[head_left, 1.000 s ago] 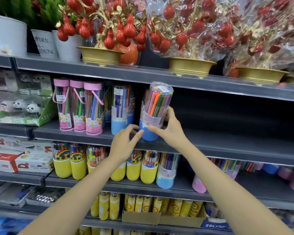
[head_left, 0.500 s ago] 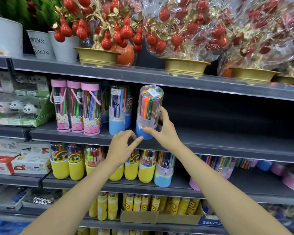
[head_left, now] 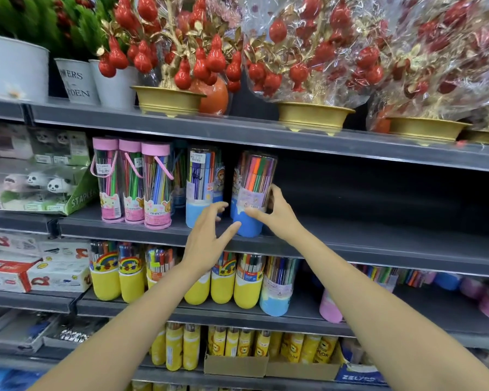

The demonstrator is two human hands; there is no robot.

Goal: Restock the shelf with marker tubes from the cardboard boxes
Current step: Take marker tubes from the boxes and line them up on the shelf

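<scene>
1. The marker tube (head_left: 251, 197) stands upright on the shelf (head_left: 378, 241), just beside a matching blue-based tube (head_left: 199, 190), extending that row.
2. The right hand (head_left: 277, 214) wraps its fingers round the tube's base, probably to steady it.
3. The left hand (head_left: 209, 238) hovers with fingers spread wide, holding nothing, thumb near the base.

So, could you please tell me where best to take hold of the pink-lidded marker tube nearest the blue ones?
Grip the pink-lidded marker tube around its clear middle, coming from the front. It stands upright at the shelf edge, neighbours crowd both sides, and its thin loop handle looks less steady.
</scene>
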